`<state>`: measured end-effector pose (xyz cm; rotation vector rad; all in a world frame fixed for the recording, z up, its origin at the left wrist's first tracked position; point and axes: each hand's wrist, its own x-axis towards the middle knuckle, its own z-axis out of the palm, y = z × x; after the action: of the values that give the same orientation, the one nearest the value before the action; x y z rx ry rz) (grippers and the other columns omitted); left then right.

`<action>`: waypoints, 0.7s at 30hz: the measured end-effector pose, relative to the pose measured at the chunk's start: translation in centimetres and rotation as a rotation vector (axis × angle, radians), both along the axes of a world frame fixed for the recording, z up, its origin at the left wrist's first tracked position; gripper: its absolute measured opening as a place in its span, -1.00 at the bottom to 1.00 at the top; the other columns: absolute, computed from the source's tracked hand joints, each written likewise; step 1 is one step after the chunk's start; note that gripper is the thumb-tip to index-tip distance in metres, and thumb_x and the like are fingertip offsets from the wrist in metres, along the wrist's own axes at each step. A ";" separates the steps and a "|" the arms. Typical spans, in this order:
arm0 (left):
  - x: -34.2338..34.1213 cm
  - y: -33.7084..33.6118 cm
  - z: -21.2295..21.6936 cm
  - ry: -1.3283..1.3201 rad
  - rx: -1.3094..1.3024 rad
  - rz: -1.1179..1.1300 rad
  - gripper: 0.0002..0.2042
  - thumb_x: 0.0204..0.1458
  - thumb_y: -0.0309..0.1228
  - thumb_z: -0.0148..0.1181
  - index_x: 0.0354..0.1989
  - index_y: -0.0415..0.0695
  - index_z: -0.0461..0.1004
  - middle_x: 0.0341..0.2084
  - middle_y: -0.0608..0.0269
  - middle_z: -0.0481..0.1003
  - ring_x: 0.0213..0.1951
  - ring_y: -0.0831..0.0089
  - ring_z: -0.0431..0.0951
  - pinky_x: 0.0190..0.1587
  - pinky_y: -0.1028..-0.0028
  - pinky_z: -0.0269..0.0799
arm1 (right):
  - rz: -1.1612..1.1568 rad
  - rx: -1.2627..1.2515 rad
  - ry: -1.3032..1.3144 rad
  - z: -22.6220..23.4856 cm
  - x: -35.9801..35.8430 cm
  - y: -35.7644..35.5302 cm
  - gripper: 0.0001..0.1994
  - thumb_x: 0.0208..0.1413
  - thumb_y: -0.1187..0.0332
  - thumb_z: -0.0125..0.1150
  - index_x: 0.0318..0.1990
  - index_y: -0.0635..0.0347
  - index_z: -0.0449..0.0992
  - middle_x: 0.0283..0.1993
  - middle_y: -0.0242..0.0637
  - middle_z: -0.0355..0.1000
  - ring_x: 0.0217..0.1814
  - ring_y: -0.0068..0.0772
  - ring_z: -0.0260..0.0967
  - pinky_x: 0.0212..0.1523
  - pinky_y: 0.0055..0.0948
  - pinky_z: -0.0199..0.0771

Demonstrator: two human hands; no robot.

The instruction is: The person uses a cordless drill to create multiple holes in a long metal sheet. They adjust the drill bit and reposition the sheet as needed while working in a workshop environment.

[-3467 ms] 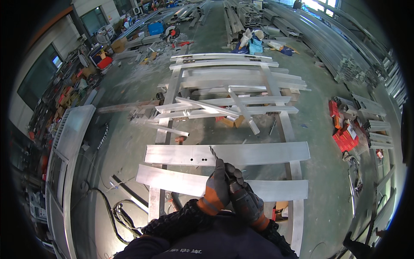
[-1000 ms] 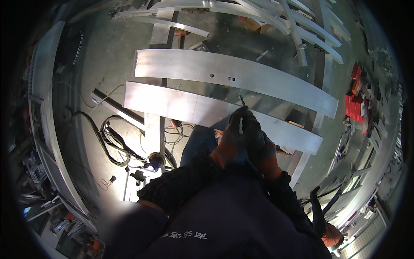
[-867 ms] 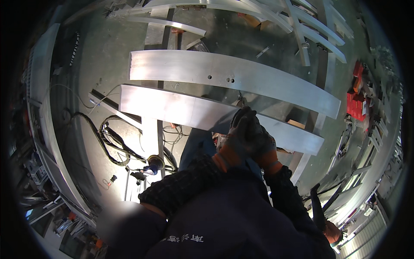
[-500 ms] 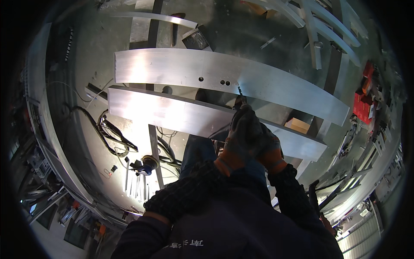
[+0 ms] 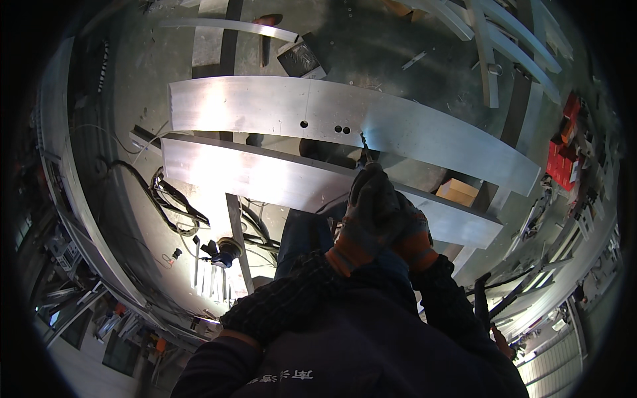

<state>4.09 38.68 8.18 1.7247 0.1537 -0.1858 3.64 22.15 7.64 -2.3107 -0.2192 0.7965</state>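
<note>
Both my hands, in grey gloves with orange cuffs, are closed together round a drill (image 5: 367,158) whose body they mostly hide. My left hand (image 5: 366,199) is in front, behind the chuck; my right hand (image 5: 405,232) sits close behind it, to the right. The thin bit points away from me at the far silver metal beam (image 5: 259,99), and its tip is at the face just right of a pair of round holes. Whether the tip touches the metal I cannot tell. A bluish light patch lies beside the tip. A second silver beam (image 5: 252,169) lies nearer, below my hands.
Dark crossbars (image 5: 232,212) support the beams. At left are coiled black cables (image 5: 159,192) and a round-headed power tool (image 5: 227,252). A cardboard box (image 5: 458,192) sits between the beams at right, with red boxes (image 5: 563,162) beyond. More metal lengths (image 5: 490,66) lie at far right.
The whole view has shifted slightly. My hands and the drill appear a little further left in the picture, with the bit at about the same place beside the paired holes.
</note>
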 end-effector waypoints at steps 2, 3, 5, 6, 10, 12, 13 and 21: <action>0.6 0.4 0.4 -0.005 0.016 0.001 -0.20 0.06 -0.28 0.53 0.44 -0.28 0.26 0.45 -0.21 0.25 0.48 -0.22 0.26 0.50 0.01 0.26 | 0.047 -0.057 -0.007 0.8 0.6 0.8 -0.42 0.08 0.10 0.50 0.23 0.10 0.53 0.17 -0.11 0.56 0.13 0.05 0.59 0.09 -0.07 0.66; 0.9 0.6 0.5 0.006 0.013 -0.001 -0.21 0.05 -0.28 0.52 0.43 -0.28 0.28 0.43 -0.22 0.27 0.47 -0.22 0.28 0.49 0.01 0.28 | 0.032 -0.054 -0.015 1.0 0.8 1.2 -0.44 0.08 0.10 0.50 0.21 0.10 0.54 0.15 -0.11 0.57 0.12 0.06 0.60 0.08 -0.06 0.67; 1.8 0.9 0.6 0.023 -0.001 -0.014 -0.24 0.03 -0.29 0.51 0.40 -0.27 0.31 0.40 -0.22 0.30 0.45 -0.22 0.30 0.47 0.01 0.31 | -0.004 -0.057 -0.037 1.4 1.0 1.6 -0.46 0.09 0.09 0.49 0.18 0.09 0.55 0.12 -0.11 0.58 0.08 0.08 0.61 0.06 -0.06 0.67; 2.3 1.0 0.9 0.027 0.014 -0.027 -0.26 0.02 -0.29 0.51 0.37 -0.26 0.33 0.39 -0.23 0.31 0.44 -0.22 0.31 0.46 0.01 0.32 | -0.025 -0.060 -0.010 1.6 1.1 1.9 -0.48 0.09 0.10 0.49 0.16 0.09 0.56 0.09 -0.10 0.59 0.06 0.09 0.61 0.04 -0.05 0.67; 4.2 2.2 1.5 0.051 -0.003 -0.030 -0.42 0.00 -0.34 0.48 0.21 -0.25 0.47 0.31 -0.22 0.40 0.39 -0.19 0.38 0.42 0.03 0.37 | -0.027 -0.079 0.039 3.8 3.3 3.6 -0.56 0.12 0.12 0.46 0.09 0.09 0.60 0.00 -0.07 0.61 0.01 0.09 0.63 -0.03 -0.03 0.67; 4.7 3.1 0.7 -0.005 -0.022 -0.027 -0.51 0.01 -0.37 0.47 0.13 -0.24 0.53 0.24 -0.19 0.47 0.34 -0.16 0.45 0.38 0.05 0.41 | 0.026 -0.119 0.071 3.8 4.1 4.6 -0.60 0.14 0.13 0.44 0.07 0.09 0.61 -0.03 -0.05 0.61 0.00 0.07 0.63 -0.06 -0.02 0.67; 4.7 3.4 -0.6 -0.074 -0.031 -0.041 -0.55 0.01 -0.39 0.46 0.09 -0.24 0.55 0.20 -0.18 0.51 0.31 -0.15 0.48 0.36 0.06 0.44 | 0.052 -0.166 0.102 3.3 3.9 4.5 -0.61 0.14 0.13 0.42 0.06 0.10 0.61 -0.03 -0.05 0.61 0.00 0.05 0.64 -0.07 -0.01 0.67; 6.7 5.4 -0.2 0.025 -0.288 0.055 -0.71 0.02 -0.44 0.45 -0.08 -0.24 0.63 0.07 -0.09 0.61 0.16 -0.05 0.61 0.19 0.14 0.57 | 0.121 -0.298 0.308 4.8 7.6 7.1 -0.65 0.18 0.11 0.36 0.01 0.12 0.64 0.00 -0.03 0.61 0.00 0.12 0.64 -0.05 0.02 0.66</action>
<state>10.77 44.11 8.00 1.4303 0.1833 -0.1804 11.21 29.23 12.46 -2.4211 -0.1082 1.3084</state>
